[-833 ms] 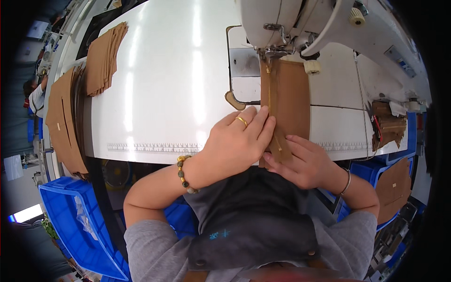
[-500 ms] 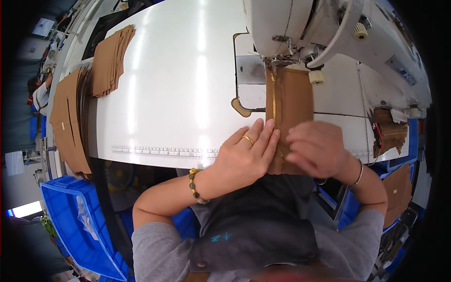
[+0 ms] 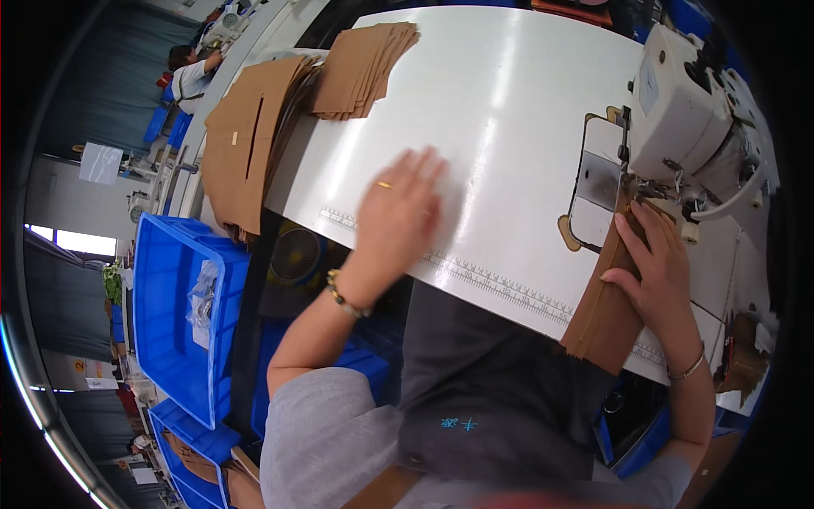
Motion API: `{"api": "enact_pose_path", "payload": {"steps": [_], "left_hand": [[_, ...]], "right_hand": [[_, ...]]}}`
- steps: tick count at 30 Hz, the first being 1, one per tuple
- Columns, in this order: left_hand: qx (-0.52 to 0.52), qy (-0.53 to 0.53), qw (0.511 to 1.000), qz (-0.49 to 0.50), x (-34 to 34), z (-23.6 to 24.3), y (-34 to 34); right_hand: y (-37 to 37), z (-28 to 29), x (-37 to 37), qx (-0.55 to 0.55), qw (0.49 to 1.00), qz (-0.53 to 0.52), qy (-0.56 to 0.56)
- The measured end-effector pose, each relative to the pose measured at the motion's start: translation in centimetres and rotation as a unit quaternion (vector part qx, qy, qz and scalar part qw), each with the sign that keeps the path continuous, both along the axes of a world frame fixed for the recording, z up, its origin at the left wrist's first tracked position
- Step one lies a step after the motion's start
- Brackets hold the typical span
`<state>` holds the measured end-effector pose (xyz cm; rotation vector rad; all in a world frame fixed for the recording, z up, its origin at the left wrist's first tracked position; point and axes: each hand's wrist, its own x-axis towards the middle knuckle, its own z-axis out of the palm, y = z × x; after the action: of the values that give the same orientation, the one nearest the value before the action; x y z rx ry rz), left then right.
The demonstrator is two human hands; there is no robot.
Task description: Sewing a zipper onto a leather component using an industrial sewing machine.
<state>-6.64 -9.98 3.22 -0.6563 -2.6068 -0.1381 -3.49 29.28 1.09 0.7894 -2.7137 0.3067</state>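
Observation:
My right hand (image 3: 655, 267) lies on a brown fabric piece (image 3: 604, 318), fingers stretched toward the sewing machine's presser foot and thumb spread to the left. The fabric runs from the needle area down over the table's front edge; the zip seen on it earlier is mostly hidden. My left hand (image 3: 397, 216) is in the air over the left part of the white table, its fingers stretched out and slightly blurred, with nothing visible in it. The white sewing machine (image 3: 678, 110) stands at the right, its needle area partly hidden by its own parts.
At the far left of the table lie a stack of brown slotted fabric pieces (image 3: 242, 136) and a fanned stack of smaller brown pieces (image 3: 360, 72). A blue bin (image 3: 174, 314) holding a clear plastic bag stands left of me. Another person (image 3: 191, 81) works in the background.
My left hand has left the fabric and moved left over the table. My right hand has settled on the fabric near the presser foot. The view has swung left.

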Motion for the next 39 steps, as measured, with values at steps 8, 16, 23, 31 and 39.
{"api": "enact_pose_path", "payload": {"steps": [8, 16, 23, 31, 39], "left_hand": [[-0.126, -0.034, 0.895, 0.426, -4.3, 5.3, -20.9], [0.138, -0.2, 0.955, 0.171, -0.3, 10.8, -9.9], [0.188, -0.612, 0.722, -0.262, 5.8, 9.4, 6.4], [0.244, -0.396, 0.773, -0.431, 3.2, 4.4, 13.2], [0.047, -0.266, 0.931, -0.245, 2.8, -0.5, 14.7]], "right_hand": [[-0.1, 0.3, 0.0, -0.013, 1.0, -0.001, -0.012], [-0.3, 0.7, 0.5, 0.003, 0.999, -0.037, -0.022], [0.2, 0.7, 0.4, 0.002, 0.999, -0.029, -0.026], [0.4, 0.1, 0.3, -0.013, 1.0, -0.021, 0.011], [0.7, 0.5, 0.9, 0.061, 0.996, -0.055, -0.046]]}}
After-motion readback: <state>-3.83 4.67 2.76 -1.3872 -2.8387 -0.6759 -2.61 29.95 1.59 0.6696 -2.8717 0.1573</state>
